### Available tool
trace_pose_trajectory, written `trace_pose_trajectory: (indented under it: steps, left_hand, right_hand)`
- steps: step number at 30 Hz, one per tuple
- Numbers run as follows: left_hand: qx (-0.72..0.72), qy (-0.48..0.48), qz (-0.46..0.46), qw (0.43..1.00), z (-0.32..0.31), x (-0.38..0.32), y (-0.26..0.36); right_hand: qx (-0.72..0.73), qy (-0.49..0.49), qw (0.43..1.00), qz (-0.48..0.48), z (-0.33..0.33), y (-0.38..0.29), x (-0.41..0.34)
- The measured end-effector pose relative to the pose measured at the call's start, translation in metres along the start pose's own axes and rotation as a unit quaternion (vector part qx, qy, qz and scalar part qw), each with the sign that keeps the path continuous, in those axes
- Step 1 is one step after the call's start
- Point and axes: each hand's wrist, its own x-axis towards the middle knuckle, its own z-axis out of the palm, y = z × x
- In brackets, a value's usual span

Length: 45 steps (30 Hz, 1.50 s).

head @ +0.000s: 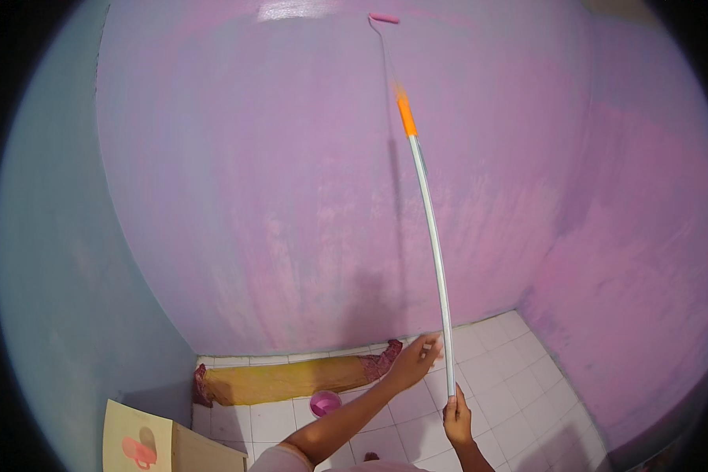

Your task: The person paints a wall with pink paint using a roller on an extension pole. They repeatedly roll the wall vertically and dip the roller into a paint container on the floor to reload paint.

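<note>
My right hand (459, 420) is closed around the lower end of a long white pole (433, 236). The pole rises to an orange handle (407, 117) and a thin bent metal frame. A pink paint roller (384, 19) on that frame is against the upper wall, or very close to it. Beside the lower pole is my left hand (419, 359), with fingers apart and slightly blurred, not wrapped around it. The wall (307, 177) is lilac with uneven pink patches, and a wet-looking bright spot shines at its top.
A bowl of pink paint (325, 404) stands on the white tiled floor (489, 354). Behind it, a yellow cloth (289, 380) with maroon patterned ends lies along the wall. A pale cabinet (206, 448) with a pink mug-like shape (138, 453) on top is at lower left.
</note>
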Motion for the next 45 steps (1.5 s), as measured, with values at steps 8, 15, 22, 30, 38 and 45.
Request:
trace_pose_trajectory:
  steps: [8,15,22,30,38,45]
  left_hand:
    - [-0.095,-0.013,-0.096,0.991,-0.005,-0.115,-0.056]
    - [-0.084,0.02,-0.151,0.985,-0.014,-0.173,-0.085]
    - [-0.07,0.092,-0.205,0.972,-0.052,-0.255,-0.12]
    - [-0.094,0.191,-0.235,0.948,-0.064,-0.306,-0.161]
    - [-0.113,0.172,-0.283,0.937,-0.042,-0.322,-0.178]
    - [-0.096,0.161,-0.267,0.945,-0.036,-0.319,-0.185]
  right_hand:
    - [0.05,0.027,0.998,-0.014,0.003,-0.062,-0.009]
    - [0.07,0.046,0.996,-0.019,0.0,-0.073,-0.031]
    - [0.039,0.021,0.999,0.001,0.03,-0.053,-0.045]
    - [0.072,-0.021,0.997,0.014,0.019,-0.086,-0.025]
    - [0.027,-0.015,0.999,-0.009,0.015,-0.07,-0.033]
    - [0.03,-0.005,0.999,-0.024,0.016,-0.065,-0.033]
